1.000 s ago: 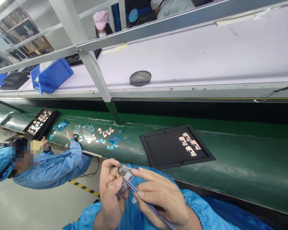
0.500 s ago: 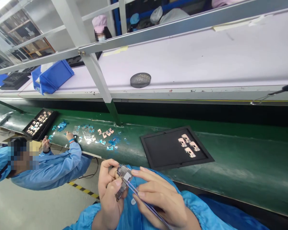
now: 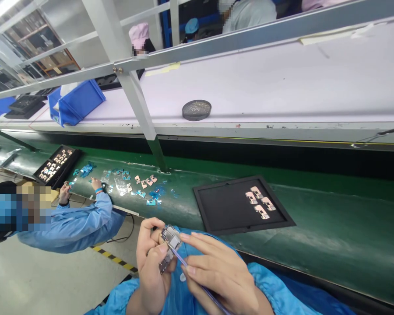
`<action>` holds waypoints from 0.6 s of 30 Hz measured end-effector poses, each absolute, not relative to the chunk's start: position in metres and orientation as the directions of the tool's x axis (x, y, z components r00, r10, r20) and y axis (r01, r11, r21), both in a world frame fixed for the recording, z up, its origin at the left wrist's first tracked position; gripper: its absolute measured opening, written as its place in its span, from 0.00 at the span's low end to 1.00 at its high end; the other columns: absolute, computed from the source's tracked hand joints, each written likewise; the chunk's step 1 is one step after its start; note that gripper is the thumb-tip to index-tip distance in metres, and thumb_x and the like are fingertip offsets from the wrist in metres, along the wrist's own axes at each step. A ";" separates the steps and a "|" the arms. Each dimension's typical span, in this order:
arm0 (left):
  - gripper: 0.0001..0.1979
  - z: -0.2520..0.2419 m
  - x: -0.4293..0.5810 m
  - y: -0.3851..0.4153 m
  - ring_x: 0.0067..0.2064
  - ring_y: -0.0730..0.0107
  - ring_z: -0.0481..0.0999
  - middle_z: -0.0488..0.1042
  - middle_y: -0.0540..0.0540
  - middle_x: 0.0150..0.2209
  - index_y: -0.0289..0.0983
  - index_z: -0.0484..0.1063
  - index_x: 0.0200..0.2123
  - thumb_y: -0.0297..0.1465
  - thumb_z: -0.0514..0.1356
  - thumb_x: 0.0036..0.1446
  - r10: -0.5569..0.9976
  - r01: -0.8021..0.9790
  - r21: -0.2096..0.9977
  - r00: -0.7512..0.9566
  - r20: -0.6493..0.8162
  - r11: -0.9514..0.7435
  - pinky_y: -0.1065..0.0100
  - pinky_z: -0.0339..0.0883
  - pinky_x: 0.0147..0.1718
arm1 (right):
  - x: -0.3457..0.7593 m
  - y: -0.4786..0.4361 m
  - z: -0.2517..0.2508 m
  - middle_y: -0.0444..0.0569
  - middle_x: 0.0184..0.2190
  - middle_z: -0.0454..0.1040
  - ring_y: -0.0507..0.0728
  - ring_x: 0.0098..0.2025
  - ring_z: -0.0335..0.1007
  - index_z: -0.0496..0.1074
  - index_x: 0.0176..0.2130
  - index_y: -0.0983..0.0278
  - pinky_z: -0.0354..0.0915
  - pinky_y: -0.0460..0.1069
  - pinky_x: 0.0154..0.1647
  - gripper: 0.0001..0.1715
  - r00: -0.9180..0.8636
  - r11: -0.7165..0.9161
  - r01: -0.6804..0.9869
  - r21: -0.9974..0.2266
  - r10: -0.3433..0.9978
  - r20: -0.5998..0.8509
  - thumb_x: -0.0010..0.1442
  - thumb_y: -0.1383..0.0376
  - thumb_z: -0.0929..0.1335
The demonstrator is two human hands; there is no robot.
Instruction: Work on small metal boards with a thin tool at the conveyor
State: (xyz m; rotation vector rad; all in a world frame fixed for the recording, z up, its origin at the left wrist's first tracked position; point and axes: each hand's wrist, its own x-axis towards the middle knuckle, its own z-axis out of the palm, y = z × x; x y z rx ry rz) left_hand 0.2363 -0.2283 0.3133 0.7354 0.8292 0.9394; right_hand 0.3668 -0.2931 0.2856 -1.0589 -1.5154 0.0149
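The circuit board (image 3: pixel 171 238) has dull metal shields (image 3: pixel 173 236); the tweezers (image 3: pixel 184 264) look glossy, the green worktop (image 3: pixel 331 227) smooth and shiny, the black tray (image 3: pixel 213 205) matt.

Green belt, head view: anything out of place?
Loose blue film scraps and copper-coloured plates lie scattered on the green belt, unlike the neatly grouped plates on the black tray.

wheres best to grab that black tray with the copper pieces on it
Grip the near edge of the black tray from above, on the person's side. It lies flat on the green surface, so its raised frame looks like the easiest edge to pinch, and the copper pieces sit inside, away from that edge.
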 end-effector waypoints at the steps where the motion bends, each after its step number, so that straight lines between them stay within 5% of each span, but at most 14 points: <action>1: 0.15 0.314 0.236 -0.228 0.18 0.82 0.55 0.64 0.57 0.22 0.39 0.70 0.42 0.33 0.69 0.53 0.898 -0.385 0.830 0.343 -0.277 0.403 0.81 0.55 0.16 | 0.366 -0.292 0.285 0.48 0.29 0.82 0.61 0.51 0.81 0.74 0.39 0.67 0.74 0.56 0.58 0.07 0.159 0.584 0.576 -0.573 0.608 0.778 0.60 0.76 0.68; 13: 0.09 0.303 0.236 -0.220 0.18 0.81 0.58 0.67 0.54 0.22 0.40 0.77 0.36 0.36 0.69 0.53 0.928 -0.353 0.886 0.320 -0.189 0.302 0.80 0.55 0.17 | 0.370 -0.294 0.284 0.46 0.33 0.82 0.61 0.47 0.83 0.71 0.48 0.63 0.79 0.59 0.54 0.20 0.267 0.563 0.396 -0.725 0.685 0.678 0.58 0.80 0.69; 18: 0.24 0.279 0.226 -0.220 0.18 0.81 0.56 0.67 0.51 0.22 0.35 0.76 0.26 0.52 0.70 0.49 0.915 -0.215 0.916 0.302 -0.267 0.339 0.75 0.50 0.17 | 0.358 -0.285 0.247 0.47 0.29 0.79 0.67 0.43 0.84 0.76 0.42 0.55 0.84 0.58 0.43 0.14 0.419 0.535 0.256 -0.805 0.689 0.591 0.57 0.71 0.73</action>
